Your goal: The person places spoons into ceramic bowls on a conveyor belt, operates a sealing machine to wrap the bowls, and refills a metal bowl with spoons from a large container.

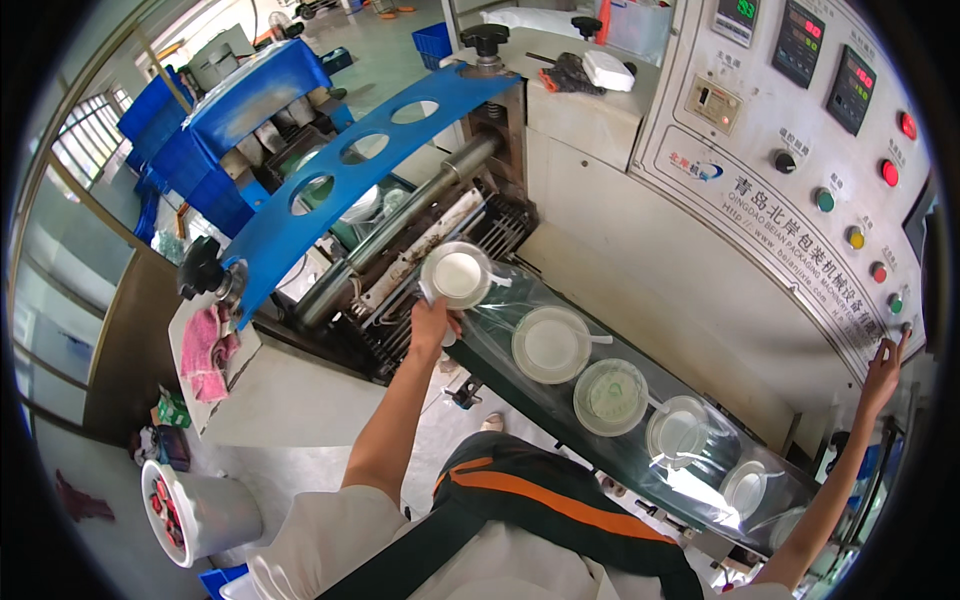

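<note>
A clear plastic film [627, 345] runs along the dark green conveyor belt [510, 395], with a row of round whitish containers under or in it. At the belt's upper left end my left hand [432, 326] is closed on the film's edge, right beside a white round container [458, 275]. The fingertips there are partly hidden. Further down the belt lie another container [551, 345] and one with a pale green mark [611, 397]. Far to the right, my right hand [881, 374] reaches up with its index finger stretched to a small black knob [906, 328] on the control panel. Nothing is held in it.
The grey control panel [740, 170] carries displays and coloured buttons. A blue plate with round holes [365, 150] spans the machine beside a steel roller [400, 230]. A pink cloth [206, 352] lies at the left; a white bucket [205, 515] stands on the floor.
</note>
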Motion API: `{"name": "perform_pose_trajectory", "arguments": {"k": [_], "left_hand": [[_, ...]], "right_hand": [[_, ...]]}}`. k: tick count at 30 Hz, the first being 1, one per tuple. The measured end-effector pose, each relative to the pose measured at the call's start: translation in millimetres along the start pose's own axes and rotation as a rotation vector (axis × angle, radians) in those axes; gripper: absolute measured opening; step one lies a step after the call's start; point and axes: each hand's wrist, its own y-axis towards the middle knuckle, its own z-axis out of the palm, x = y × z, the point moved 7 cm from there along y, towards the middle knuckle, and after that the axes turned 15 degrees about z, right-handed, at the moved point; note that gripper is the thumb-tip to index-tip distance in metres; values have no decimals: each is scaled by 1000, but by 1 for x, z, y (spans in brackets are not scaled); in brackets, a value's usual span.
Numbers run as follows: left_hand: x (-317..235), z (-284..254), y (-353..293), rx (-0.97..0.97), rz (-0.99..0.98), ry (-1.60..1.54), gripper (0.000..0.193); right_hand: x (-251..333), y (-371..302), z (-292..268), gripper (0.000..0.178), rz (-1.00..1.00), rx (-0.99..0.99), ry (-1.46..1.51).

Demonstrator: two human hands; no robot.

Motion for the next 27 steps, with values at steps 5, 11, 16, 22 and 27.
{"name": "perform_pose_trajectory", "arguments": {"k": [5,11,16,22,27], "left_hand": [[-9,-5,-17,12,-109,5,25],[-2,5,-12,20,-67,-28,26],[25,14,-8,49,-125,-59,34],[16,27,-13,-53,-87,-142,30],[26,27,-15,-109,-58,-196,27]], "right_hand": [[1,6,3,19,-57,-45,-71],[-3,7,9,21,-163,-108,-104],[-21,13,24,17,-232,-195,-224],[16,2,34,16,-63,-54,-166],[16,2,32,14,-151,-99,-175]]}}
